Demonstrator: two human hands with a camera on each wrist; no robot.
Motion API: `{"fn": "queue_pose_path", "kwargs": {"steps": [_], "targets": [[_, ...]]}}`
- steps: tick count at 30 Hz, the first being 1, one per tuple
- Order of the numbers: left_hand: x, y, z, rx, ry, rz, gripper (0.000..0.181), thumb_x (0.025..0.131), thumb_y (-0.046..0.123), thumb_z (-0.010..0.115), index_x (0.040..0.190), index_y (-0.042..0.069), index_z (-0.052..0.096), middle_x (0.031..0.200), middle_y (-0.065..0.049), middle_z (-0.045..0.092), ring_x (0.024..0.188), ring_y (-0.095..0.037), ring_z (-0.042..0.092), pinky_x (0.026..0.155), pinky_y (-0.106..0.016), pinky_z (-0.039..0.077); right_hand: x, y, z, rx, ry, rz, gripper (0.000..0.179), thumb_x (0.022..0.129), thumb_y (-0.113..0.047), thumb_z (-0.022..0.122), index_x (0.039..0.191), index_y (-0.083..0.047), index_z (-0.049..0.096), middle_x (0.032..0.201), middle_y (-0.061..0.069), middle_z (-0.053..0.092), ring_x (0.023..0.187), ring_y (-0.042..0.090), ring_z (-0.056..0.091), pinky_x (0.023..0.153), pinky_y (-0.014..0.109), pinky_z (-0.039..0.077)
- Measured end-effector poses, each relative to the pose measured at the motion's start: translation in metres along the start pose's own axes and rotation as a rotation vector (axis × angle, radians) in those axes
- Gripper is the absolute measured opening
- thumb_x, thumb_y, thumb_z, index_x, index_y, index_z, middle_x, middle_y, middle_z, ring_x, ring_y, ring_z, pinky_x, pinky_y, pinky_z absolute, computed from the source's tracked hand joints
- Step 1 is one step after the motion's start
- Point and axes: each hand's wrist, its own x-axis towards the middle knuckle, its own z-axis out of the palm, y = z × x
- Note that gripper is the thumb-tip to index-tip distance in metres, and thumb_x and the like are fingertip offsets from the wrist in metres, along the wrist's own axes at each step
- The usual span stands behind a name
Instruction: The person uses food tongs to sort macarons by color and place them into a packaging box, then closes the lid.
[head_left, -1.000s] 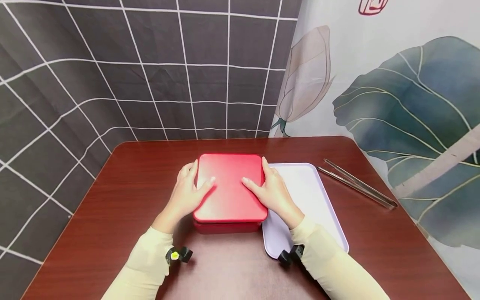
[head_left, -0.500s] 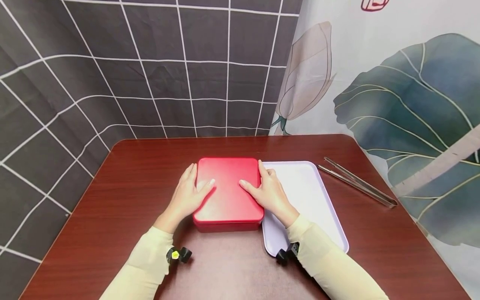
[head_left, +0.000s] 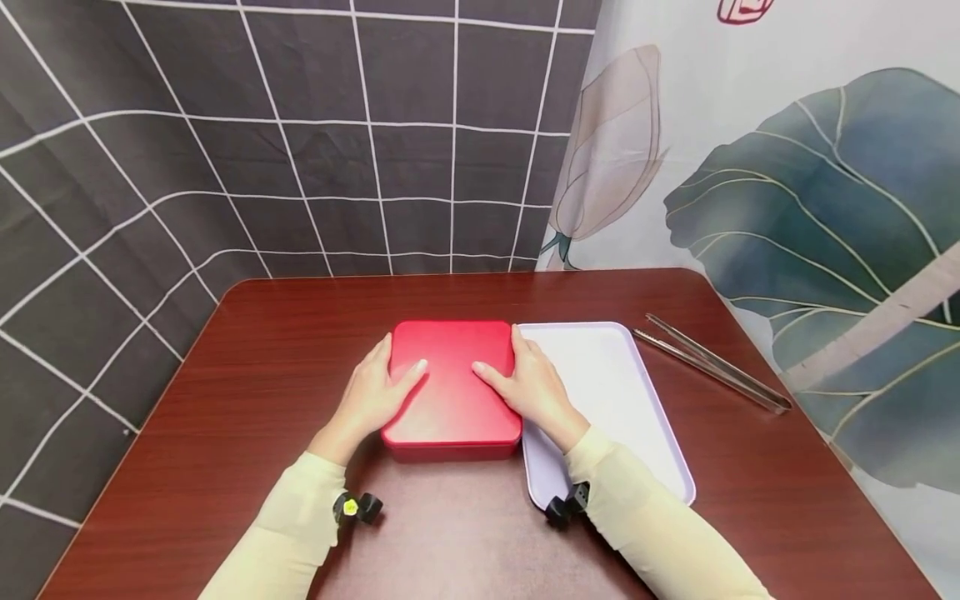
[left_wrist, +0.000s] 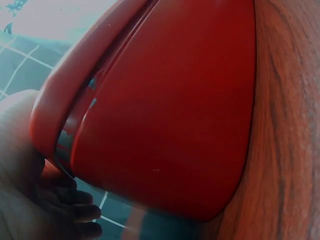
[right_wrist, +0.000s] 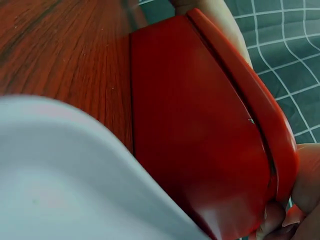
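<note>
A red box (head_left: 453, 452) stands on the table, its red lid (head_left: 450, 404) lying over the top. My left hand (head_left: 369, 392) holds the lid's left side, thumb on top and fingers down along the edge. On the opposite side my right hand (head_left: 534, 387) grips it the same way. In the left wrist view a thin gap runs between the lid's rim (left_wrist: 57, 105) and the box wall (left_wrist: 170, 110), wider at the corner by the hand. The right wrist view has fingertips (right_wrist: 272, 220) curled at the underside of the lid's rim. The inside of the box is hidden.
Right of the box lies a pale lavender tray (head_left: 600, 375), partly under my right forearm. Metal tongs (head_left: 712, 364) rest on the brown table (head_left: 300, 325) beyond it. A dark gridded curtain (head_left: 337, 150) and a white leaf-patterned one hang behind.
The lid has come down onto the box and shifted slightly left, with both hands still on it. Its far edge now sits lower in the head view. Tray and tongs have stayed put.
</note>
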Motion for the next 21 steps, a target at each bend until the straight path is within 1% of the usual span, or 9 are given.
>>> {"fn": "queue_pose_path", "kwargs": {"steps": [5, 11, 14, 16, 21], "targets": [[0.0004, -0.0022, 0.0008, 0.008, -0.009, -0.034, 0.091, 0.088, 0.060, 0.056, 0.151, 0.002, 0.025, 0.149, -0.019, 0.037, 0.134, -0.037, 0.037, 0.105, -0.055, 0.035, 0.0024, -0.0055, -0.0006, -0.038, -0.011, -0.003, 0.097, 0.082, -0.058, 0.065, 0.152, -0.004, 0.023, 0.145, 0.017, 0.042, 0.129, 0.033, 0.045, 0.101, 0.048, 0.043], [0.0021, -0.0026, 0.0023, -0.002, -0.013, -0.055, 0.091, 0.087, 0.060, 0.056, 0.151, 0.003, 0.025, 0.148, -0.019, 0.037, 0.134, -0.037, 0.037, 0.104, -0.056, 0.036, 0.0060, -0.0078, -0.0010, -0.061, -0.003, -0.001, 0.096, 0.082, -0.057, 0.065, 0.151, -0.002, 0.026, 0.147, 0.017, 0.041, 0.130, 0.034, 0.045, 0.102, 0.048, 0.042], [0.0033, -0.0021, 0.0027, 0.000, -0.002, -0.048, 0.089, 0.088, 0.058, 0.057, 0.151, 0.002, 0.027, 0.147, -0.019, 0.039, 0.132, -0.038, 0.039, 0.104, -0.056, 0.036, 0.0071, -0.0075, -0.0007, -0.062, 0.002, 0.004, 0.096, 0.082, -0.057, 0.065, 0.150, -0.002, 0.027, 0.145, 0.017, 0.044, 0.127, 0.034, 0.048, 0.099, 0.048, 0.044], [0.0039, -0.0020, 0.0027, 0.008, -0.001, -0.042, 0.087, 0.089, 0.056, 0.057, 0.150, 0.001, 0.028, 0.146, -0.020, 0.040, 0.132, -0.038, 0.039, 0.104, -0.056, 0.036, 0.0074, -0.0075, -0.0001, -0.057, 0.003, 0.011, 0.094, 0.082, -0.057, 0.066, 0.150, -0.003, 0.029, 0.141, 0.016, 0.049, 0.122, 0.033, 0.052, 0.096, 0.048, 0.047], [0.0041, -0.0013, 0.0045, 0.022, -0.010, -0.044, 0.086, 0.089, 0.051, 0.060, 0.150, 0.001, 0.028, 0.143, -0.019, 0.039, 0.128, -0.037, 0.042, 0.101, -0.054, 0.041, 0.0081, -0.0072, 0.0031, -0.064, -0.009, 0.009, 0.087, 0.082, -0.054, 0.068, 0.146, -0.005, 0.036, 0.131, 0.012, 0.055, 0.112, 0.029, 0.057, 0.090, 0.045, 0.050]]}}
